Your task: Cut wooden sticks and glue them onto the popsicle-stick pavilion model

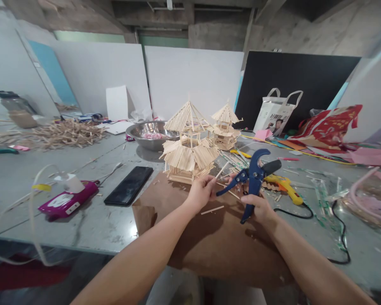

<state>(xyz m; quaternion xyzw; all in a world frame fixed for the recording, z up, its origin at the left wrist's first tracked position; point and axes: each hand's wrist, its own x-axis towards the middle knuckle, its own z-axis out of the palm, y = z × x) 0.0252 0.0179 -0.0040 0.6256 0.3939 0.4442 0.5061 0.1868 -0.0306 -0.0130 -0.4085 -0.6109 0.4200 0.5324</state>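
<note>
Evidently pinching a stick (222,169) with the left hand (202,192), hard to make out at its lower end; grasping blue cutters (255,177) with the right hand (259,206), partly hidden behind them; near a stick house (190,157), over brown cardboard (228,243) on a grey table (97,228); facing white boards (193,80) under concrete beams (222,40).

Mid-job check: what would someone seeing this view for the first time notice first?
Probably the larger stick pavilion, standing near the center at the far edge of the brown board, with a smaller pavilion behind it to the right. Next, the blue cutter in the right grip, in front of them to the right. Then the red bag at far right and the purple power strip at left.
</note>
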